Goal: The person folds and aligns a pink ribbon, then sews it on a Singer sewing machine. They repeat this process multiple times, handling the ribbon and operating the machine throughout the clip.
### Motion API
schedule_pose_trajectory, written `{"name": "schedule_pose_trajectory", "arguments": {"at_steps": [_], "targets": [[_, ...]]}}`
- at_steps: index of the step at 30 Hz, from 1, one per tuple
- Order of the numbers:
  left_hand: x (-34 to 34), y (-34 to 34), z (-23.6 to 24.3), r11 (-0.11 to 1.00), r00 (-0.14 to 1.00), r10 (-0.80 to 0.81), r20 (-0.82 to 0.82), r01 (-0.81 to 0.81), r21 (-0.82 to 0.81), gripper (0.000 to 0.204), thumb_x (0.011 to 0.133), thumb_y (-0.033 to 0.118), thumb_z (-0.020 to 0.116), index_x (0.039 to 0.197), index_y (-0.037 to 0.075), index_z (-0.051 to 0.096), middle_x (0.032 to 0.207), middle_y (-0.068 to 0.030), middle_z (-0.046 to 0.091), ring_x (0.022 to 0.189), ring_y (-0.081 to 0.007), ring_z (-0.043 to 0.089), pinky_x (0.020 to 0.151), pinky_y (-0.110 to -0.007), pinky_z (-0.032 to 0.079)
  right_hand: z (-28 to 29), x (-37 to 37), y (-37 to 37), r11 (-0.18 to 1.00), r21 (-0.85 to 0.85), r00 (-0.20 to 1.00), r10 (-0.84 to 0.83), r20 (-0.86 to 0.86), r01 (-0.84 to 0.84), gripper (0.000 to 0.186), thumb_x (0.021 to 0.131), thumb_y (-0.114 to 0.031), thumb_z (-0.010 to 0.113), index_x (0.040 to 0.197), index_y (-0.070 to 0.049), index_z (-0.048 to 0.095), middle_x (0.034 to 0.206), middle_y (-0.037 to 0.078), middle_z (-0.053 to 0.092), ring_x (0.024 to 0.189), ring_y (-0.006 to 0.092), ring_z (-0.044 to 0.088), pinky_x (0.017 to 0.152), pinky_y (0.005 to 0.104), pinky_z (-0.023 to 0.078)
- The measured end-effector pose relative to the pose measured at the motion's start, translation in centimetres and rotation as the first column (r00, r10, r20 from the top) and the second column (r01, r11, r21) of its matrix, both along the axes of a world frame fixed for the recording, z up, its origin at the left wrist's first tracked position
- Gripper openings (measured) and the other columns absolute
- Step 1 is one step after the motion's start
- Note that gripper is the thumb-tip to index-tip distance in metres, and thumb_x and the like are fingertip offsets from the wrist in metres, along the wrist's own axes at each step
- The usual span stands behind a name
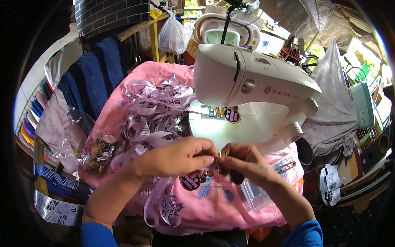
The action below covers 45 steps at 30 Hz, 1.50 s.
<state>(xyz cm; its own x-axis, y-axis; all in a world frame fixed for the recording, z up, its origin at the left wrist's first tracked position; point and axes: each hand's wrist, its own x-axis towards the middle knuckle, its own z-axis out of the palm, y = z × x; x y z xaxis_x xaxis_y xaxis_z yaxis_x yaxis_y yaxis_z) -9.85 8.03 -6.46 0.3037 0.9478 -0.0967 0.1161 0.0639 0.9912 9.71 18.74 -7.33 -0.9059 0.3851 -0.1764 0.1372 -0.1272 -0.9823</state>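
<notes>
My left hand [185,155] and my right hand [243,161] meet in front of the sewing machine [263,78], fingertips pinched together. Something small and gold-brown shows between them, too hidden to name. Just below my left hand is a round dark medal [190,182] with pink print. Another such medal [232,115] lies on the machine bed, beside the presser foot [214,111], and the lamp there is lit. Left of the machine, a loose heap of printed pale lilac ribbon [144,111] spills down under my left forearm.
A pink leaf-patterned cloth [205,214] covers the table. A clear plastic box [253,195] stands by my right forearm. At left lies a clear bag of brownish metallic pieces [101,154]. A blue striped towel [92,78] hangs behind, near a white plastic bag [172,35].
</notes>
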Motion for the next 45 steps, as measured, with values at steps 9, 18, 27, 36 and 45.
{"name": "schedule_pose_trajectory", "arguments": {"at_steps": [9, 18, 27, 36, 45], "targets": [[-3.5, 7.0, -2.9, 0.842, 0.593, 0.497, -0.634, -0.151, 0.519, 0.027, 0.087, 0.021, 0.062, 0.106, 0.002, 0.054, 0.088, -0.0115, 0.063, 0.083, -0.0254, 0.062, 0.071, -0.036, 0.049, -1.3, -6.0, 8.8, 0.779, 0.626, 0.976, -0.154, 0.151, 0.026, 0.019, 0.076, -0.02, 0.067, 0.074, -0.002, 0.065, 0.058, 0.003, 0.058, 0.051, 0.0097, 0.052, 0.049, 0.0271, 0.039], [-4.8, 6.6, -5.8, 0.564, 0.548, 0.691, -0.471, -0.002, 0.826, 0.032, 0.079, 0.009, 0.065, 0.11, 0.008, 0.054, 0.106, -0.0174, 0.054, 0.088, -0.0356, 0.061, 0.077, -0.043, 0.05, -1.6, -7.9, 9.7, 0.659, 0.752, 0.948, -0.257, 0.187, 0.03, 0.019, 0.068, -0.019, 0.068, 0.077, -0.002, 0.064, 0.066, 0.01, 0.064, 0.065, 0.0223, 0.063, 0.061, 0.0348, 0.048], [-4.1, 6.4, -5.2, 0.648, 0.663, 0.628, -0.408, -0.155, 0.746, 0.013, 0.077, 0.005, 0.07, 0.09, 0.006, 0.071, 0.09, -0.0106, 0.058, 0.079, -0.0256, 0.062, 0.072, -0.035, 0.051, -2.1, -7.7, 11.1, 0.479, 0.875, 0.985, -0.172, 0.017, 0.068, 0.029, 0.069, -0.023, 0.078, 0.077, -0.002, 0.059, 0.058, 0.001, 0.049, 0.056, 0.0119, 0.049, 0.052, 0.0295, 0.04], [-4.8, 7.2, -5.8, 0.616, 0.62, 0.651, -0.438, -0.094, 0.782, 0.018, 0.074, 0.003, 0.068, 0.092, 0.003, 0.07, 0.094, -0.0125, 0.061, 0.084, -0.0276, 0.064, 0.076, -0.034, 0.051, -2.1, -7.1, 11.8, 0.509, 0.86, 0.954, -0.278, 0.112, 0.047, 0.033, 0.068, -0.03, 0.077, 0.077, -0.003, 0.061, 0.062, 0.004, 0.058, 0.058, 0.0169, 0.057, 0.056, 0.0319, 0.043], [-5.0, 7.1, -5.4, 0.619, 0.583, 0.664, -0.469, -0.077, 0.781, 0.018, 0.073, 0.003, 0.067, 0.091, 0.003, 0.07, 0.094, -0.0126, 0.061, 0.086, -0.0281, 0.064, 0.078, -0.034, 0.051, -2.7, -7.4, 11.4, 0.532, 0.83, 0.932, -0.359, 0.041, 0.168, 0.028, 0.068, -0.025, 0.077, 0.072, -0.002, 0.062, 0.065, 0.008, 0.061, 0.061, 0.0196, 0.06, 0.057, 0.0336, 0.046]]}}
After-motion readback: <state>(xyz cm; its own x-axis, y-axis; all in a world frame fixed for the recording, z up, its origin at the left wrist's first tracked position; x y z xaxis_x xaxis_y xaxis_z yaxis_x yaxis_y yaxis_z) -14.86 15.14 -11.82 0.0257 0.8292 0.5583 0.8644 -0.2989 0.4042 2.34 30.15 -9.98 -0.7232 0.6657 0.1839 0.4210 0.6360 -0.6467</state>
